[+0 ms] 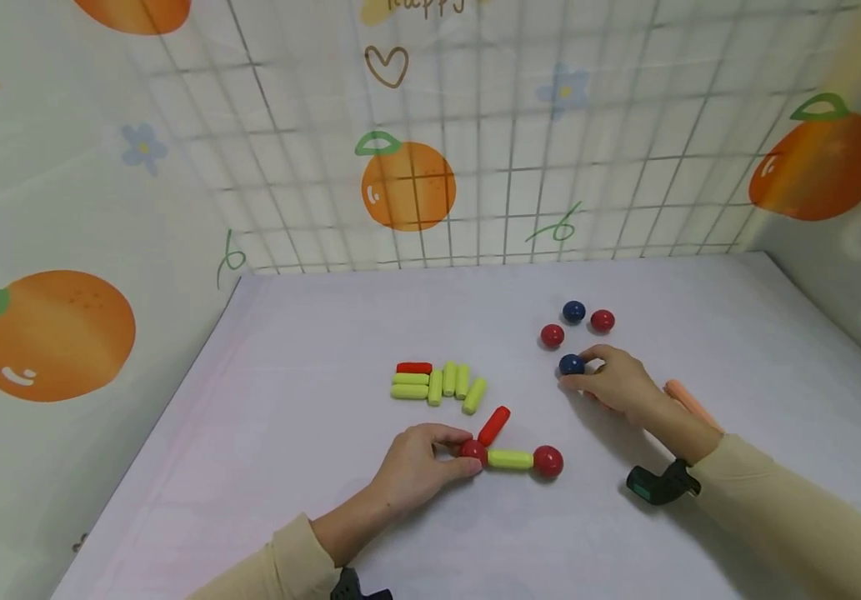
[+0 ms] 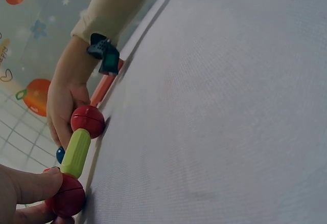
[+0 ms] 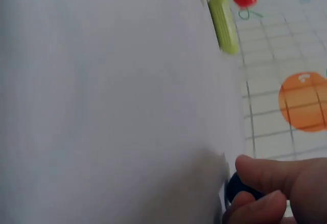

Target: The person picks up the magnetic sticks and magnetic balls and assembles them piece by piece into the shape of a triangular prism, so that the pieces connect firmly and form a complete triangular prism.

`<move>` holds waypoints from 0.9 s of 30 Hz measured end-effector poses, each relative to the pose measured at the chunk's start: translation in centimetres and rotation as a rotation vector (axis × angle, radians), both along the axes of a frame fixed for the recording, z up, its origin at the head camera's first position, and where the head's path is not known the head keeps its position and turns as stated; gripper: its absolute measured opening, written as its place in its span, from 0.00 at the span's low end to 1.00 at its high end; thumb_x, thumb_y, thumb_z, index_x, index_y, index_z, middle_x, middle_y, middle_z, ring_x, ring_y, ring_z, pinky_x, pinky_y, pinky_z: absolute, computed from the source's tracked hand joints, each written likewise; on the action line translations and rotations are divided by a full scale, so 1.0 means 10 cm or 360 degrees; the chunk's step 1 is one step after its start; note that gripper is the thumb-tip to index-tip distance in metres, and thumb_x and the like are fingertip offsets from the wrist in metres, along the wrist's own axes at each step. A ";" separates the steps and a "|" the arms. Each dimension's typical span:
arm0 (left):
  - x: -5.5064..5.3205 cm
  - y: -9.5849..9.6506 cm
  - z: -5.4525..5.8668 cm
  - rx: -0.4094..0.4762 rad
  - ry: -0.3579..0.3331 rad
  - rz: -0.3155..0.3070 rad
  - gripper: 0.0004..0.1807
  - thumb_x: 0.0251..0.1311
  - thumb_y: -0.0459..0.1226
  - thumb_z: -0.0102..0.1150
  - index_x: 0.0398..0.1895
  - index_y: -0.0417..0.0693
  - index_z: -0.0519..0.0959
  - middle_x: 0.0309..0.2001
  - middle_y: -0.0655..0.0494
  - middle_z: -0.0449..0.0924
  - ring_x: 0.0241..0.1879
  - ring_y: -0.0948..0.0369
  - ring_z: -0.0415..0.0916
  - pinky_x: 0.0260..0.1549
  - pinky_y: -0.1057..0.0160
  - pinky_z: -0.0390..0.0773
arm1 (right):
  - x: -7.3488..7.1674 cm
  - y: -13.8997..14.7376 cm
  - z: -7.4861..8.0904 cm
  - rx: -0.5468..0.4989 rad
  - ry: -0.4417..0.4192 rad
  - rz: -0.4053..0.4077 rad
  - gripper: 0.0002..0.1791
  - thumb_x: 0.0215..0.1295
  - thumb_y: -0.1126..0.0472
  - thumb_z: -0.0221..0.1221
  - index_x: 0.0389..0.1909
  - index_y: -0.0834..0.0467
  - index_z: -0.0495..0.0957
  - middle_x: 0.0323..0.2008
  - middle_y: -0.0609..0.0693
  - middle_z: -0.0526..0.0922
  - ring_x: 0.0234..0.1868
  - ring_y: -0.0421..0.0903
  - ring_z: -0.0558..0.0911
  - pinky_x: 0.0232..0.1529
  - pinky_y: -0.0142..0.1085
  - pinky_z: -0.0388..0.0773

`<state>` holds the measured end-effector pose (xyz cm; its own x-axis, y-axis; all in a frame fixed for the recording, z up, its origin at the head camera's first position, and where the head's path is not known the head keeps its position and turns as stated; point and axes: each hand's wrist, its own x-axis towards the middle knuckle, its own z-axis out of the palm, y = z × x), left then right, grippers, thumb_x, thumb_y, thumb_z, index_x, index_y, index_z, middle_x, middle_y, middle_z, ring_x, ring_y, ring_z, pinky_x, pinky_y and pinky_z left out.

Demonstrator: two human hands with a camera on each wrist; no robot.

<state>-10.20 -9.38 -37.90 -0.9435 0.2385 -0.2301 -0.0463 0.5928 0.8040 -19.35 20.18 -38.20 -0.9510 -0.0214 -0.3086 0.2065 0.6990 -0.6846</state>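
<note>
My left hand [image 1: 424, 465] pinches a red ball [image 1: 473, 453] between thumb and fingers, low on the table. A yellow-green rod [image 1: 510, 460] joins that ball to a second red ball [image 1: 548, 462] on its right. From the held ball a red rod [image 1: 494, 426] points up and to the right. Farther back on the right, my right hand [image 1: 616, 382] has thumb and fingertips around a dark blue ball [image 1: 571, 365]. In the right wrist view, thumb and fingers partly cover this blue ball [image 3: 236, 187].
Behind the right hand's ball lie two red balls, one [image 1: 553, 336] nearer, and another blue ball [image 1: 574, 312]. Several yellow-green rods [image 1: 436, 387] and one red rod [image 1: 413, 367] are grouped left of centre. Orange rods [image 1: 693, 404] lie by the right forearm. A patterned curtain [image 1: 475, 108] encloses the table.
</note>
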 end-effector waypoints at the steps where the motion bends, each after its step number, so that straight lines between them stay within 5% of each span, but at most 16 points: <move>1: 0.00 0.00 0.00 -0.0007 0.0009 -0.0003 0.19 0.54 0.43 0.71 0.50 0.52 0.85 0.41 0.60 0.84 0.43 0.59 0.70 0.37 0.62 0.68 | 0.04 -0.03 0.00 0.0005 0.0006 0.0029 0.37 0.60 0.48 0.66 0.64 0.63 0.67 0.34 0.55 0.77 0.27 0.45 0.73 0.25 0.33 0.68; 16: -0.02 0.02 0.01 -0.0069 0.0000 -0.0019 0.20 0.55 0.44 0.70 0.53 0.52 0.84 0.46 0.56 0.82 0.43 0.58 0.69 0.38 0.61 0.69 | 0.35 -0.47 0.06 -0.0043 0.0062 0.0374 0.29 0.55 0.51 0.70 0.56 0.58 0.76 0.23 0.49 0.76 0.25 0.44 0.73 0.25 0.33 0.67; 27: 0.00 0.04 0.04 -0.0086 0.0003 -0.0040 0.21 0.55 0.44 0.70 0.54 0.51 0.84 0.48 0.54 0.81 0.43 0.58 0.69 0.37 0.61 0.69 | 0.40 -0.49 0.05 -0.0095 0.0063 0.0416 0.30 0.54 0.53 0.71 0.57 0.58 0.76 0.22 0.50 0.75 0.24 0.44 0.72 0.24 0.33 0.67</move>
<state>-10.23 -8.95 -37.49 -0.9378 0.2494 -0.2415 -0.0293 0.6364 0.7708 -15.40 15.26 -37.70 -0.9219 -0.2850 -0.2623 -0.0035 0.6834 -0.7301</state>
